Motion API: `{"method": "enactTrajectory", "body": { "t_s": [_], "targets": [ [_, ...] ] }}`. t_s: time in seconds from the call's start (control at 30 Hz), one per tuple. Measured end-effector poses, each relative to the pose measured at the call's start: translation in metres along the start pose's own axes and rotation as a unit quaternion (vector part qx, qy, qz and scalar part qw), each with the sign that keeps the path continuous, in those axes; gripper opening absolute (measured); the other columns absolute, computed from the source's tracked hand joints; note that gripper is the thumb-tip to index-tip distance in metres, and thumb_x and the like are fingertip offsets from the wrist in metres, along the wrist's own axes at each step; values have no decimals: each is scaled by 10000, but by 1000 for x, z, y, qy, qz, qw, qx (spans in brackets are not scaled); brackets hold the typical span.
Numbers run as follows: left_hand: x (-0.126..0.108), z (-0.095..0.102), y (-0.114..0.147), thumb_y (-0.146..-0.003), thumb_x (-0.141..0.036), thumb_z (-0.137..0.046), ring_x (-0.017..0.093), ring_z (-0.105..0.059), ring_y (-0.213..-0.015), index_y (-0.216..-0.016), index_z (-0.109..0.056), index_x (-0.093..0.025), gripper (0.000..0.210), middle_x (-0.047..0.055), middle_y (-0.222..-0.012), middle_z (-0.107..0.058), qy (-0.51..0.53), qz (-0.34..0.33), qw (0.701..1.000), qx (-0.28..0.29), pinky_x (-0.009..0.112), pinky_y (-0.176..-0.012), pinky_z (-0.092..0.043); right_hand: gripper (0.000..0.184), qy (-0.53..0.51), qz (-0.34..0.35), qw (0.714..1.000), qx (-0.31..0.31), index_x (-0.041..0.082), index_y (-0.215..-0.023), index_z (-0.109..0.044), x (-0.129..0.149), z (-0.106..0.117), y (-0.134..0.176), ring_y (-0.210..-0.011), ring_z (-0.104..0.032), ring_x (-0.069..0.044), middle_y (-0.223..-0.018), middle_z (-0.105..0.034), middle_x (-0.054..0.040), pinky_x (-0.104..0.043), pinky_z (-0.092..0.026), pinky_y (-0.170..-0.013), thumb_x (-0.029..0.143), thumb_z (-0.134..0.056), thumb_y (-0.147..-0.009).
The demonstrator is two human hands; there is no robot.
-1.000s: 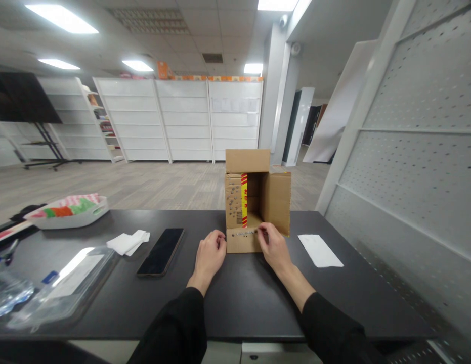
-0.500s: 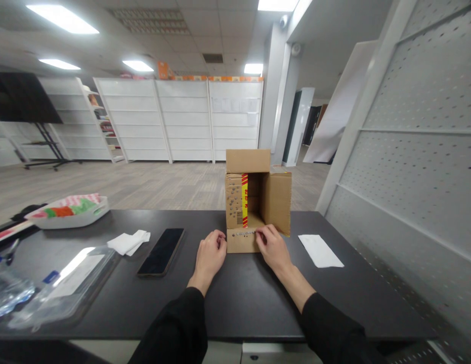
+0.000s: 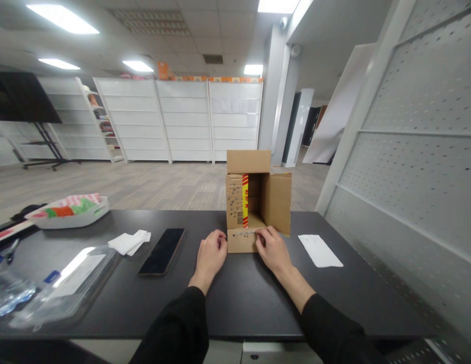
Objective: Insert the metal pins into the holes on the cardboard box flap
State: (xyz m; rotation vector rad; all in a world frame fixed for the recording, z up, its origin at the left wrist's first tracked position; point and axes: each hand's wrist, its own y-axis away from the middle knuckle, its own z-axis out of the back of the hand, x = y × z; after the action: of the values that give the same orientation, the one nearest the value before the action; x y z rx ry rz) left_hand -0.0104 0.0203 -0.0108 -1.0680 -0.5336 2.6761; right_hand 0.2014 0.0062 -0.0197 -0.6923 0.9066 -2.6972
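Observation:
A cardboard box [image 3: 275, 199] stands on the dark table with its front open and its flaps spread. Its left flap has many small grey metal-looking dots [image 3: 233, 199] and a red-and-yellow tape strip [image 3: 245, 201]. Along the top of the lower flap [image 3: 241, 245] runs a row of similar small dots [image 3: 243, 233]. My right hand [image 3: 273, 251] is at that row's right end, thumb and fingertips pinched against the flap; anything between them is too small to name. My left hand [image 3: 209, 256] is curled beside the flap's left edge, its fingertips' contents hidden.
Left of my hands lie a phone [image 3: 163, 252], folded white tissues [image 3: 129, 242], a clear plastic case [image 3: 70, 288] and a water bottle [image 3: 9, 290]. A white tray [image 3: 72, 219] sits behind them. To the right are a white paper [image 3: 320, 251] and a perforated panel [image 3: 421, 141].
Almost nothing differs. Both hands stay at the lower flap, with only a slight shift of my right fingers and of the camera view.

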Motion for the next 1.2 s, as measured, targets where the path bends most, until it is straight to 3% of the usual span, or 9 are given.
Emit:
{"method": "enactTrajectory", "body": {
  "t_s": [0.2,0.47,0.67,1.2],
  "targets": [
    [0,-1,0,-854,-160,-470,133,-573,-698,-856,-590,-199,126,19,-821,-663,3,-2,1000,3,249,-663,-375,161,72,31,997,7,192,-975,-642,8,3,0,-904,-563,-230,-930,-613,-73,-332,-410,-794,148,-502,-910],
    [-4,2,0,-864,-156,-461,142,-590,-711,-854,-592,-197,137,25,-822,-668,2,-5,1000,7,261,-677,-385,167,40,44,997,40,193,-1009,-634,29,-1,-14,-940,-537,-226,-972,-608,-70,-325,-394,-829,151,-520,-894],
    [-6,3,1,-871,-152,-457,141,-593,-710,-852,-589,-197,141,27,-834,-673,7,-4,1000,10,259,-674,-388,133,73,46,993,83,215,-972,-636,44,-4,-24,-971,-516,-232,-992,-621,-62,-346,-350,-839,176,-544,-885],
    [-8,4,0,-868,-146,-464,143,-596,-715,-857,-594,-197,140,27,-844,-679,8,0,1000,17,262,-675,-378,70,132,42,983,125,218,-891,-607,51,-10,-33,-970,-516,-234,-982,-641,-55,-357,-307,-804,174,-558,-865]
  ]
}}
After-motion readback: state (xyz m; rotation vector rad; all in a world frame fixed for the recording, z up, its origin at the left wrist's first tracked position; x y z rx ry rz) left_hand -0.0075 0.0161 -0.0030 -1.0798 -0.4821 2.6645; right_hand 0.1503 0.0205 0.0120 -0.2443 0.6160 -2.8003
